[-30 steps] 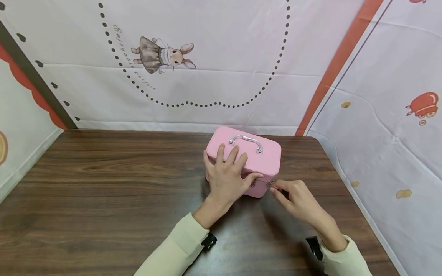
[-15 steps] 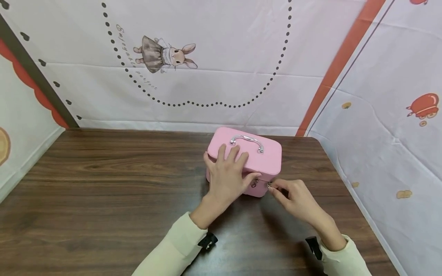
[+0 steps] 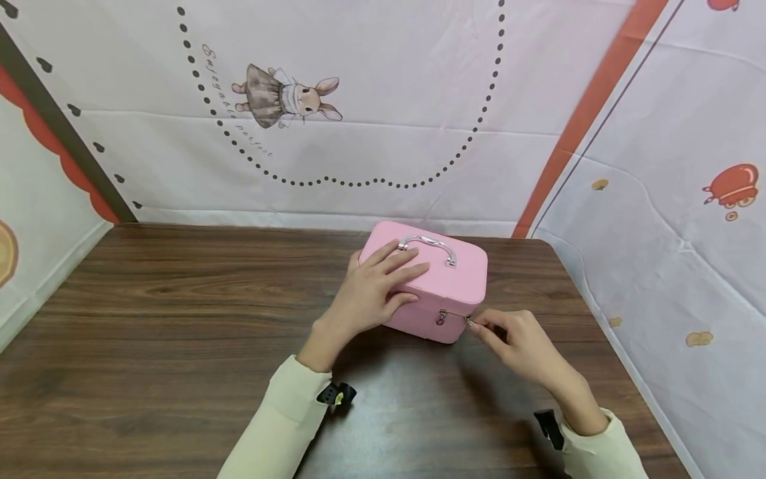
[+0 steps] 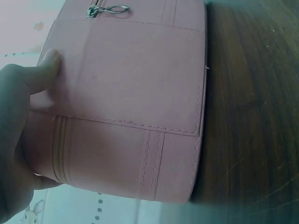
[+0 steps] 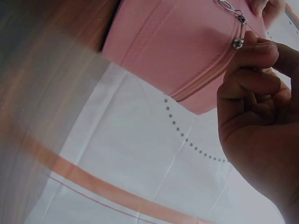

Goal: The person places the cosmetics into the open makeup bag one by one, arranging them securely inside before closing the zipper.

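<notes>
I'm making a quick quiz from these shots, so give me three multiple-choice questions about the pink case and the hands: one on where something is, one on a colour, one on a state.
1. Where does the left hand rest?
A. on top of the pink case
B. flat on the table
C. on the wall cloth

2. What colour is the carry handle?
A. black
B. silver
C. pink

3. What is the right hand doing?
A. lying open on the table
B. gripping the carry handle
C. pinching a zipper pull at the case's corner

Answers: 1 A, its fingers lie across the lid beside the handle. 2 B, it shines metallic against the pink lid. 3 C, the right wrist view shows fingertips closed on the small metal pull.
</notes>
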### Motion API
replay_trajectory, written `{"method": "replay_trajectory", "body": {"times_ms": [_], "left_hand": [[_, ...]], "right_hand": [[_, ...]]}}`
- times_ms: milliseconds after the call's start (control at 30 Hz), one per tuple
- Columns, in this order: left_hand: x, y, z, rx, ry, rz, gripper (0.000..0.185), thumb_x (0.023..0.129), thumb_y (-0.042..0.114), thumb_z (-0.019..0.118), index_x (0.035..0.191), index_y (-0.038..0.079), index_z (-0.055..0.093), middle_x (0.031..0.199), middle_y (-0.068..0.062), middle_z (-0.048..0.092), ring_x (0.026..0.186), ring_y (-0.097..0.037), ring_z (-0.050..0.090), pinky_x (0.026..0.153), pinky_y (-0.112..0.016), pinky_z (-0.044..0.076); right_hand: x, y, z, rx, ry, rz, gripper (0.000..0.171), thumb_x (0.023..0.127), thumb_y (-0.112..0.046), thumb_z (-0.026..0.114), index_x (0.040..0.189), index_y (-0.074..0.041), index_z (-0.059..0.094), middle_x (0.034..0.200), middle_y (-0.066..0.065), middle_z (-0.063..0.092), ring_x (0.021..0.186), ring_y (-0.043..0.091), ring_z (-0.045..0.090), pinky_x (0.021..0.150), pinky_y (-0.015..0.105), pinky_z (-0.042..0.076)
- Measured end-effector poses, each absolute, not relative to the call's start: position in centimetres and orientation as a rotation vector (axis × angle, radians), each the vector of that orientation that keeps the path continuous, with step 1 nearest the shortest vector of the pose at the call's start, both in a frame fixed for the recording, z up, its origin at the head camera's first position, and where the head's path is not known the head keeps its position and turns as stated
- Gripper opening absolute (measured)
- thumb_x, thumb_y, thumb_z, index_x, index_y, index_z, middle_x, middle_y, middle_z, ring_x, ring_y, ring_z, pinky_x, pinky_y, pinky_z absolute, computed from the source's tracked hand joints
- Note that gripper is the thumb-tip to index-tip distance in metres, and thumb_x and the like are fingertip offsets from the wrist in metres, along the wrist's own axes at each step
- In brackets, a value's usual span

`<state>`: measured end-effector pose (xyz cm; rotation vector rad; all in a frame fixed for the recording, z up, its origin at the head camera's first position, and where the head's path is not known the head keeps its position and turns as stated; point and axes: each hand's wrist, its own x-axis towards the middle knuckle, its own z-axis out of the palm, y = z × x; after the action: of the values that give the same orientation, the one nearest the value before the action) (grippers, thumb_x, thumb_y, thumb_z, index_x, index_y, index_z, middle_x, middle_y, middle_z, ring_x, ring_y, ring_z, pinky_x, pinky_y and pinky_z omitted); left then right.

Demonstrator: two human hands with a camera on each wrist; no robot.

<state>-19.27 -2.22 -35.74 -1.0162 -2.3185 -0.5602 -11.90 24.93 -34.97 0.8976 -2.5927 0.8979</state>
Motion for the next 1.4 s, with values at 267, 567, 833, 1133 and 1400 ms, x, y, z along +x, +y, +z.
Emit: {"method": "replay_trajectory", "body": {"times_ms": [267, 567, 833, 1133, 1400], "left_hand": [[-18.9, -1.7, -36.0, -0.917, -2.283, -0.603, 0.044, 0.083, 0.045, 0.07, 0.124, 0.031, 0.065, 0.133, 0.007, 0.056, 0.131, -0.021, 0.043, 0.088, -0.058, 0.037], [-17.9, -0.5, -36.0, -0.815, -2.297, -0.624, 0.045, 0.08, 0.044, 0.072, 0.123, 0.031, 0.066, 0.131, 0.008, 0.058, 0.131, -0.02, 0.043, 0.087, -0.06, 0.035], [-17.4, 0.2, -36.4, -0.747, -2.221, -0.629, 0.046, 0.077, 0.045, 0.074, 0.12, 0.027, 0.069, 0.127, 0.005, 0.061, 0.129, -0.022, 0.046, 0.086, -0.063, 0.035], [-16.9, 0.9, -36.8, -0.69, -2.197, -0.578, 0.043, 0.079, 0.043, 0.074, 0.119, 0.025, 0.07, 0.126, 0.003, 0.062, 0.126, -0.024, 0.048, 0.087, -0.063, 0.034], [-16.5, 1.6, -36.8, -0.637, -2.211, -0.573, 0.043, 0.08, 0.042, 0.073, 0.12, 0.025, 0.069, 0.127, 0.002, 0.061, 0.128, -0.025, 0.047, 0.09, -0.063, 0.032]], "right_hand": [[-11.7, 24.5, -34.8, 0.904, -2.584, 0.894, 0.024, 0.088, -0.002, 0.066, 0.078, -0.024, 0.061, 0.057, -0.019, 0.036, 0.047, -0.001, 0.035, 0.041, 0.014, 0.028], [-11.4, 24.2, -35.1, 0.847, -2.542, 0.911, 0.029, 0.087, 0.002, 0.065, 0.071, -0.021, 0.055, 0.057, -0.018, 0.036, 0.047, -0.003, 0.034, 0.04, 0.014, 0.028], [-11.7, 23.9, -35.4, 0.78, -2.495, 0.881, 0.032, 0.084, 0.005, 0.065, 0.067, -0.02, 0.053, 0.055, -0.019, 0.034, 0.046, -0.004, 0.033, 0.04, 0.013, 0.025], [-11.7, 23.5, -35.9, 0.764, -2.469, 0.909, 0.028, 0.086, 0.003, 0.064, 0.071, -0.018, 0.056, 0.054, -0.019, 0.038, 0.044, -0.004, 0.035, 0.038, 0.014, 0.027], [-12.0, 23.1, -36.4, 0.821, -2.4, 0.904, 0.018, 0.084, 0.005, 0.066, 0.076, -0.012, 0.063, 0.057, -0.018, 0.042, 0.046, -0.004, 0.037, 0.04, 0.013, 0.03]]}}
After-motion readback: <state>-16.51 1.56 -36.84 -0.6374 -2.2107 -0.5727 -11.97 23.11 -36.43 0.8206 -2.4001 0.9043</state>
